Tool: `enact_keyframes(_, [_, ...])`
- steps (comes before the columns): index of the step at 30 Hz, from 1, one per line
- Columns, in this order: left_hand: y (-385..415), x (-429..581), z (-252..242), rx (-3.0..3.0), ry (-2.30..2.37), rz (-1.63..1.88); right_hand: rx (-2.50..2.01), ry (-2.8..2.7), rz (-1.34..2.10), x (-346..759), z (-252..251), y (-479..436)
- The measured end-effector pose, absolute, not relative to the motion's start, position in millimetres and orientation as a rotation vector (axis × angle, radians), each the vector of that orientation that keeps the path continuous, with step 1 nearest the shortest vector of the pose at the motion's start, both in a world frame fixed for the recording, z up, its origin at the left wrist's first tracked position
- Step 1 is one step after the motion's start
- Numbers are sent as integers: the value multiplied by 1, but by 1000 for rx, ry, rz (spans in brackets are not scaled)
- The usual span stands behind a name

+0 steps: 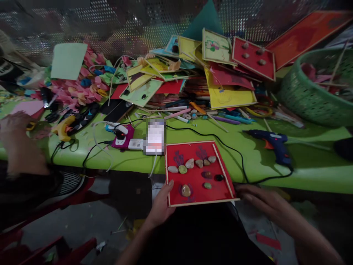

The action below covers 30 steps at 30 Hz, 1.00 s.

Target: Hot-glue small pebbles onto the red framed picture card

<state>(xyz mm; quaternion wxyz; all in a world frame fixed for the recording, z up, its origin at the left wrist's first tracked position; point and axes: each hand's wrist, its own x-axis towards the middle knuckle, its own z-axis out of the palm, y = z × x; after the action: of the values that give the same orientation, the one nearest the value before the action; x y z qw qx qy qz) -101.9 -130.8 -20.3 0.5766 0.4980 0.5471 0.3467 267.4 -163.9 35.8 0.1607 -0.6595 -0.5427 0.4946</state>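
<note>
A red board (197,191) with a frame of pale sticks lies tilted over my lap at the table's front edge. Several pebbles, among them a round green one (182,169), sit on it in a row and below, beside purple drawn shapes. My left hand (162,202) grips the board's lower left edge, thumb on top. At the lower right corner, my right hand (256,197) is next to the board with its fingers together; whether it pinches the frame is too blurred to tell.
A blue glue gun (275,141) with its cord lies right on the green table (190,132). A phone (154,138) and a magenta power strip (123,138) are left of the board. Framed cards, pens and a green basket (306,88) stand behind. Another person's hand (16,127) is far left.
</note>
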Motion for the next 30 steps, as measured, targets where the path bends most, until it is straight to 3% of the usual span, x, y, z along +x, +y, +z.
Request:
enact_keyframes(9, [-128, -103, -18, 1051, 1227, 712, -1514, -1052, 1671, 224, 16, -162])
enact_keyframes(18, [-120, -80, 14, 287, 826, 807, -1453, -1064, 1606, 222, 24, -158])
enact_keyframes(25, [-106, -79, 10, 227, 416, 739, -1352, -1114, 1547, 224, 31, -154])
enact_keyframes(30, [-90, -62, 24, 244, 366, 657, -1276, -1052, 1488, 230, 31, -156])
